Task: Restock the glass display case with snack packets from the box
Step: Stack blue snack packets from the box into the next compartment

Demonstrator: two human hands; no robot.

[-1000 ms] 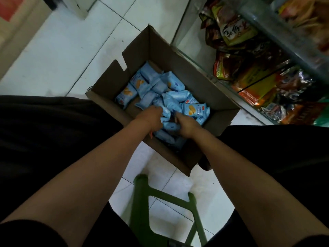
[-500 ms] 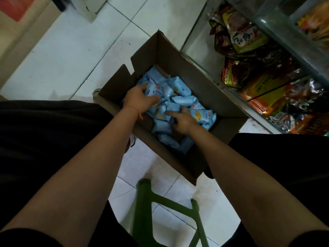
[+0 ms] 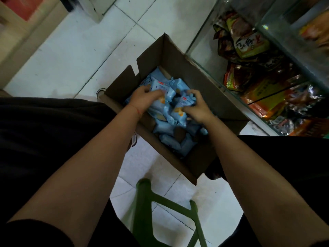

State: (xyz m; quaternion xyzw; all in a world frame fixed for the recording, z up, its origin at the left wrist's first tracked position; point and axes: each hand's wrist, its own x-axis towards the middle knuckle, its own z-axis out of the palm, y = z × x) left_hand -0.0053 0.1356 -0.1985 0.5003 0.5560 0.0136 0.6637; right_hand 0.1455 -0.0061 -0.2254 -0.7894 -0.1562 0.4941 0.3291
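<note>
Both hands in the cardboard box [image 3: 179,56] — left hand [image 3: 142,100] and right hand [image 3: 197,109] each clutch blue snack packets [image 3: 167,106] bunched between them. Risk: slippery wrappers spill from the overfull armful before reaching the glass display case [image 3: 210,50] alongside.

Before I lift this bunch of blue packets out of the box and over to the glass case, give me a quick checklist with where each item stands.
1. Left hand gripping light blue snack packets: ok.
2. Right hand curled round packets: ok.
3. Bundle secure, nothing slipping: cannot tell.
4. Brown cardboard box flaps open, lift path free: ok.
5. Glass display case has bare shelf space at its near end: ok.
6. Case side facing the box open: cannot tell.
</note>
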